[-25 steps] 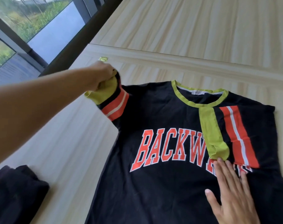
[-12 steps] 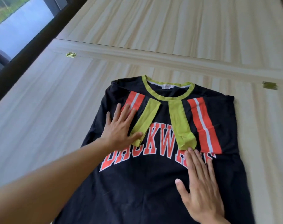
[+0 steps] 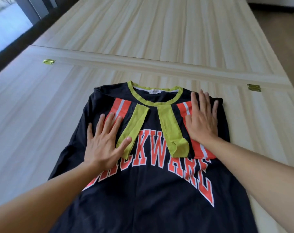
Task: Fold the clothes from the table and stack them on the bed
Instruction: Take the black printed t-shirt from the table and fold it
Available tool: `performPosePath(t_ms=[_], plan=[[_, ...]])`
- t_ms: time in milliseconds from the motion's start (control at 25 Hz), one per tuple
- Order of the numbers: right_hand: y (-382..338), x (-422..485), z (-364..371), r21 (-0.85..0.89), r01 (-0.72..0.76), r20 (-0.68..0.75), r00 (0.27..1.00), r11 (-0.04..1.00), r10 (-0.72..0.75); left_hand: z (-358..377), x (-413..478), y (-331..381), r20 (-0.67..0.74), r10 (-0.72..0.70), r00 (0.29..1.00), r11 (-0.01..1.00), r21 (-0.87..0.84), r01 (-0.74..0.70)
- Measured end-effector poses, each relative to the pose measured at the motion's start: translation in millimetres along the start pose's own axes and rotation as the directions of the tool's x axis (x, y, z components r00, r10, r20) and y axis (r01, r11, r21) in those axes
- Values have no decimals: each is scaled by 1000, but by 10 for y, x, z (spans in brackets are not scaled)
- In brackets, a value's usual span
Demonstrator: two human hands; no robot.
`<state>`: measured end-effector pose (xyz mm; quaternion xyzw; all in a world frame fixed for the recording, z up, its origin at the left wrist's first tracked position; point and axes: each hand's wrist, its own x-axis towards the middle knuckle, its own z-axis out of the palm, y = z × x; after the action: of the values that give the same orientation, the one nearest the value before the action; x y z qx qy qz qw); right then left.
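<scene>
A black T-shirt [image 3: 153,190] with red block letters and a lime-green collar lies face up on the pale wooden table [image 3: 25,125]. Both sleeves, striped red and white with lime cuffs, are folded inward over the chest. My left hand [image 3: 104,142] presses flat on the folded left sleeve, thumb touching its lime cuff. My right hand [image 3: 201,118] lies flat on the folded right sleeve near the shoulder, fingers spread and straight. Neither hand grips the cloth.
A seam with two brass hinges [image 3: 49,61] [image 3: 253,87] crosses the table just beyond the collar. A dark window frame [image 3: 16,41] runs along the left edge. The table's far leaf [image 3: 159,31] stretches ahead, with floor at the far right.
The left sleeve was folded in over the chest and my left hand now presses it flat. My right hand slid up from below the right cuff onto the right sleeve.
</scene>
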<state>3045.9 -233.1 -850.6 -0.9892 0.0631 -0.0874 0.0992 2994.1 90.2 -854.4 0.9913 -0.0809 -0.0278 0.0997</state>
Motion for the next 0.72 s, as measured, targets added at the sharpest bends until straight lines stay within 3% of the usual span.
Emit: performPosePath(t_ms=[80, 160, 200, 320, 400, 520, 720], plan=[[107, -45, 124, -39, -11, -24, 1000, 999, 10, -168, 290, 17, -97, -41, 994, 992, -119, 29], [130, -31, 161, -15, 19, -3, 1000, 1000, -19, -318, 781, -15, -137, -20, 990, 1000, 13, 22], [120, -3, 153, 7, 14, 8, 1000, 1000, -14, -358, 1017, -26, -99, 17, 995, 993, 121, -5], [119, -1, 175, 28, 10, -34, 999, 1000, -9, -371, 1490, -24, 120, -24, 992, 971, 240, -6], [108, -12, 159, 5, -1, -119, 993, 1000, 2, -362, 1514, 16, 142, -20, 990, 946, 324, -28], [90, -54, 122, -35, -13, -188, 982, 999, 6, -395, 1293, 119, 42, 59, 997, 950, 306, -69], [60, -342, -193, -26, -66, -73, 995, 997, 64, -735, 688, 199, -22, 123, 992, 932, 347, -107]])
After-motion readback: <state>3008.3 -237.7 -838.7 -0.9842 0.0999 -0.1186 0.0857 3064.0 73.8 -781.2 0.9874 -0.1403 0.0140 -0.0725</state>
